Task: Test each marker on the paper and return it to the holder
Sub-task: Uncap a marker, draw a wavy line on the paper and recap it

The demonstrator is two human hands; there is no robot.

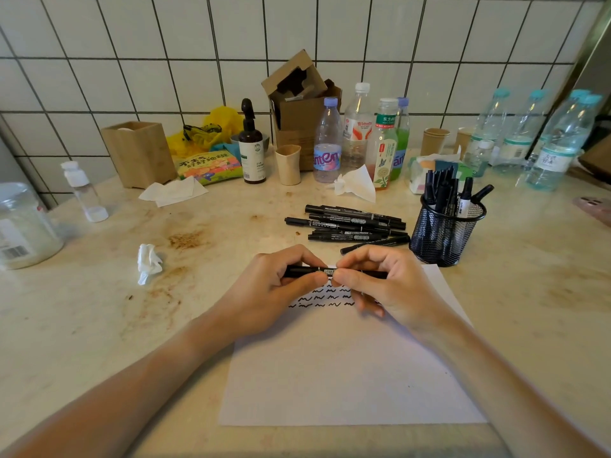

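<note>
Both hands hold one black marker (329,271) level above the top of the white paper (350,368). My left hand (277,289) grips its left end, and my right hand (386,285) pinches its right part. Black squiggles (330,297) in three rows mark the paper just under the hands. Behind the hands lies a pile of several black markers (350,224) on the counter. To their right stands the black mesh holder (444,233) with several markers upright in it.
A crumpled tissue (148,262) lies left of the paper. Along the tiled wall stand several plastic bottles (357,127), a pump bottle (252,143), paper cups (288,163), a wooden box (139,153) and a cardboard box (301,94). A jar (23,226) stands far left.
</note>
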